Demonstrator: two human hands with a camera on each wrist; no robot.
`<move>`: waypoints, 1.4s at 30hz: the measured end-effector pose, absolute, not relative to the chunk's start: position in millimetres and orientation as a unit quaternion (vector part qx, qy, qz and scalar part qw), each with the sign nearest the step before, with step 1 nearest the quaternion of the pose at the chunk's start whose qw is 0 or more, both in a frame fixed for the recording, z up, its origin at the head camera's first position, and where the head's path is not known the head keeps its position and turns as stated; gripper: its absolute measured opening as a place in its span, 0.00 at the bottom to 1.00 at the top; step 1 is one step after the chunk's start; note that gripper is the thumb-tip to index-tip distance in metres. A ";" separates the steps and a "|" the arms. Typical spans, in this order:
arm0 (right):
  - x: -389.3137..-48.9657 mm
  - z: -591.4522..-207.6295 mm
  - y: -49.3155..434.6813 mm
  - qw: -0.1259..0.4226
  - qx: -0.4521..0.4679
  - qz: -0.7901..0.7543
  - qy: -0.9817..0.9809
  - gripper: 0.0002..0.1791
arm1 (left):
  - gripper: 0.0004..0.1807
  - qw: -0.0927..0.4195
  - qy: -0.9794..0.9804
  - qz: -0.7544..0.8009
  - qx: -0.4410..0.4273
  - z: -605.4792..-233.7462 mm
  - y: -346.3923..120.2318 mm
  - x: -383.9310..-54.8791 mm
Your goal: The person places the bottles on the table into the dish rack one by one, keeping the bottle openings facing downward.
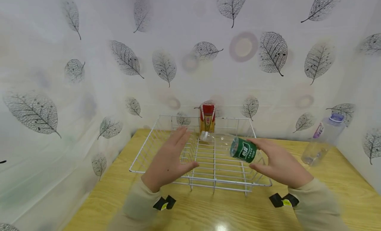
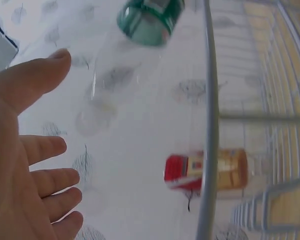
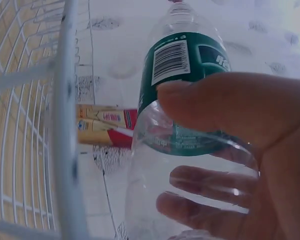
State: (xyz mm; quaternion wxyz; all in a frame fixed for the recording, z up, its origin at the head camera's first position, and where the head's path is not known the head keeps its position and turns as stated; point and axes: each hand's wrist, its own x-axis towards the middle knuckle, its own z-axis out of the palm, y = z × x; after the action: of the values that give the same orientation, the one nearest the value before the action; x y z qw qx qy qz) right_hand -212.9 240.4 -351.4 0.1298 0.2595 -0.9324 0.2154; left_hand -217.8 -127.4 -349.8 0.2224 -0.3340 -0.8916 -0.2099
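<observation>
Green-labelled bottle (image 1: 244, 150) in right hand (image 1: 279, 162), grip curled round it, above basket's rim (image 1: 205, 180), left hand (image 1: 167, 160) apart, grip wide, empty

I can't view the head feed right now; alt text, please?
The person's right grip holds a tilted, green-labelled clear bottle over a white wire rack; the left grip, empty and open, hovers at the rack's left. A red-and-yellow package stands at the rack's far side, and a purple-topped bottle stands to the right on the wooden table.
</observation>
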 end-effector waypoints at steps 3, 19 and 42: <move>-216.6 -350.5 225.6 0.148 0.268 0.178 -0.935 0.43 | 0.53 0.246 -0.878 -0.183 -0.369 -349.0 -109.4 -214.0; -220.0 -361.2 175.8 0.222 0.344 0.103 -0.906 0.46 | 0.56 0.246 -0.904 -0.045 -0.345 -361.8 -77.8 -211.0; -215.2 -359.9 168.6 0.209 0.345 0.111 -0.908 0.46 | 0.45 0.255 -0.904 -0.030 -0.343 -371.5 -73.8 -215.2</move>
State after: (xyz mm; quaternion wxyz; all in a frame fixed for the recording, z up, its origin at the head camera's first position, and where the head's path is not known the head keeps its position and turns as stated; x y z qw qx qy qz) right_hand -215.2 168.6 -359.9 0.2089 0.3446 -0.9084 0.1113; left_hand -215.2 -73.8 -371.5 0.2552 -0.3426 -0.9036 -0.0304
